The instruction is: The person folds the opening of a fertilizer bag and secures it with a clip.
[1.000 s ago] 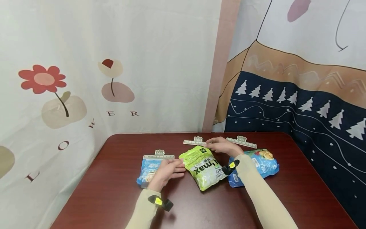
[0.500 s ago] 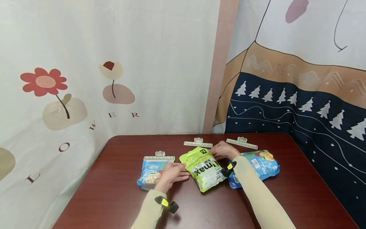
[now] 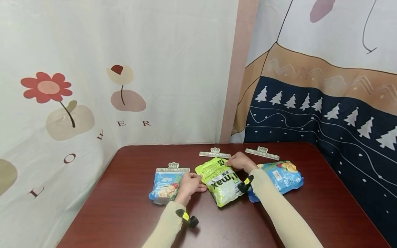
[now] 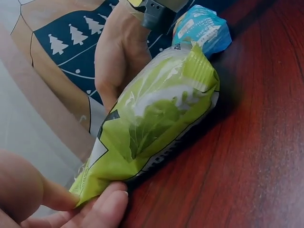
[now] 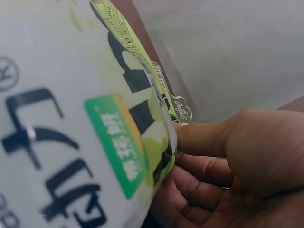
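Note:
A yellow-green snack bag with large dark lettering lies at the middle of the table. My left hand pinches its left top corner; in the left wrist view the thumb is on the upper side and the fingers are under the edge. My right hand pinches the bag's far right edge. Seen from the right wrist, the thumb lies on that edge with the other fingers curled beneath it. Just behind the bag's open-looking top lies a pale ruler-edged bag clip.
A blue bag with another clip along its top lies at left. At right, a second blue bag is partly behind my right sleeve. One more clip lies near the table's back edge, before printed curtains.
My left hand has moved right, from beside the bag to its left corner, and its fingers have closed there. My right hand has come down from near the clip onto the bag's right edge.

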A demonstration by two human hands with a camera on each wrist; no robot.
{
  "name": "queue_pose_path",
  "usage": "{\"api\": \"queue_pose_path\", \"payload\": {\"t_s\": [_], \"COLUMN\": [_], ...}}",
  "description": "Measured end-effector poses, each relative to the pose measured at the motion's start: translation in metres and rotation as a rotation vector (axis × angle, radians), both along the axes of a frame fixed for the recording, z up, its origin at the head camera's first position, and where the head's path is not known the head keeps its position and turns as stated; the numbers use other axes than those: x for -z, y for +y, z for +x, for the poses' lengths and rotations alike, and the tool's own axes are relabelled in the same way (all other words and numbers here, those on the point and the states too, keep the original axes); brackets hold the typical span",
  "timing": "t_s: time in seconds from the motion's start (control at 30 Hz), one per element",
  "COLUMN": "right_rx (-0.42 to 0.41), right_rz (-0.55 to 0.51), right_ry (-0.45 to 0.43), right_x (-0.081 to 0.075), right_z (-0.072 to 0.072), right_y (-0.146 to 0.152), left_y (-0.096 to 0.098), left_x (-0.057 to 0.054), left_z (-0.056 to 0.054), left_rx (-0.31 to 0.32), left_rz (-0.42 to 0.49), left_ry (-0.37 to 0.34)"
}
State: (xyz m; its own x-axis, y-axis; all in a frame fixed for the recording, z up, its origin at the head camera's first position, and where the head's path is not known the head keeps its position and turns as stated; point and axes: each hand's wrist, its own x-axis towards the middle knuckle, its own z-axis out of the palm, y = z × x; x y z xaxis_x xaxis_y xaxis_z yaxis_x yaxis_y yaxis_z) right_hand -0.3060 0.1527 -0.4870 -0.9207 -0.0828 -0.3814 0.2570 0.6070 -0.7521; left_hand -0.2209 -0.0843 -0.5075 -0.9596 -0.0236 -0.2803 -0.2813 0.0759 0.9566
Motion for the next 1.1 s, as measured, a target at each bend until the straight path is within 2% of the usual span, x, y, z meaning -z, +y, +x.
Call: {"api": "queue_pose_path", "payload": {"t_s": [0.27, 0.57, 0.87, 1.1], "right_rx": [0.002, 0.044, 0.082, 0.093], "right_rz": [-0.080, -0.209, -0.323, -0.393], "right_ry": [0.066, 0.131, 0.197, 0.276], "right_x": [0.002, 0.000, -0.004, -0.011], "right_z": [0.008, 0.022, 0.036, 0.052], "right_y": [0.007, 0.018, 0.029, 0.032], "left_y": [0.005, 0.011, 0.014, 0.012], "left_x": [-0.002, -0.005, -0.019, -0.031], "left_z": [-0.002, -0.004, -0.005, -0.005], "left_rx": [-0.051, -0.098, -0.105, -0.084], "left_rz": [-0.076, -0.020, 0.089, 0.082], "left_ry": [0.072, 0.113, 0.179, 0.214]}}
